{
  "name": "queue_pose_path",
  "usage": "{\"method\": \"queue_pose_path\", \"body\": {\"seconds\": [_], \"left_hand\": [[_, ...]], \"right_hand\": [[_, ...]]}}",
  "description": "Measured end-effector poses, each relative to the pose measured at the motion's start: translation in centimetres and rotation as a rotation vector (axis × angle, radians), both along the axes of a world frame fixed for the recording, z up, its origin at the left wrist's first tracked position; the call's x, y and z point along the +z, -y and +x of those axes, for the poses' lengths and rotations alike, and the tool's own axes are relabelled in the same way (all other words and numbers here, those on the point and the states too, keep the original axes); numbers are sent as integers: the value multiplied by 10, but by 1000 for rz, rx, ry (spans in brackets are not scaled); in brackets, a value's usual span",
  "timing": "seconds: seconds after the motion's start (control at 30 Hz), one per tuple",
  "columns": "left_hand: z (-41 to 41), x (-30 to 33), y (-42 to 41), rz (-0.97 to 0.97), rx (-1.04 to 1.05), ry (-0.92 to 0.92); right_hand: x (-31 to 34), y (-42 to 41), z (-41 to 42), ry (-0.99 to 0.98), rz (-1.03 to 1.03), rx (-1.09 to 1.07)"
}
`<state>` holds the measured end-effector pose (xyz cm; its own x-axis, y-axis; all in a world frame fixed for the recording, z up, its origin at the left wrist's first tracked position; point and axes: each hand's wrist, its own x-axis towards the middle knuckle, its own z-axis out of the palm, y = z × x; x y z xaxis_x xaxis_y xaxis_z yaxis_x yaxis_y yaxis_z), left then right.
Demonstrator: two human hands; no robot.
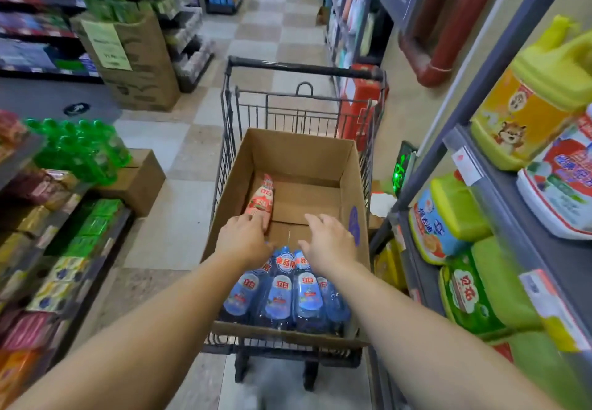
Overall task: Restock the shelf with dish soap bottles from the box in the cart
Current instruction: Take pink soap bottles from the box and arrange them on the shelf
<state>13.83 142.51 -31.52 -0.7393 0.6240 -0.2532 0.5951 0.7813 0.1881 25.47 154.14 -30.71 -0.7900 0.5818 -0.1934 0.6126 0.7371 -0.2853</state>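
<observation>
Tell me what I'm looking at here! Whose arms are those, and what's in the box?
Those are a person's own arms. The camera sits on their head and looks down, so you see what they see in a shop aisle. Both hands reach into a cardboard box that sits in a cart. The left hand touches a pink bottle lying in the box. The right hand hovers open, holding nothing. Blue bottles of dish soap lie at the near end. Shelves of soap stand on the right.

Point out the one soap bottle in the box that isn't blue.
The pink bottle, lying alone along the box's left wall, beside the left hand. The blue bottles lie packed together at the near end.
</observation>
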Motion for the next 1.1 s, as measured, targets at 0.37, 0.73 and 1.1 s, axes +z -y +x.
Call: {"method": "queue_pose_path", "body": {"seconds": [0.37,0.73,1.1], "left_hand": [[-97,-91,-70,19,243,343],[-154,-199,-101,74,660,560],[-157,-242,-105,71,708,524]], "right_hand": [[-72,-68,-99,109,-101,-37],[-179,-103,-217,264,-245,-36],[-238,-108,-251,142,-740,-226]]}}
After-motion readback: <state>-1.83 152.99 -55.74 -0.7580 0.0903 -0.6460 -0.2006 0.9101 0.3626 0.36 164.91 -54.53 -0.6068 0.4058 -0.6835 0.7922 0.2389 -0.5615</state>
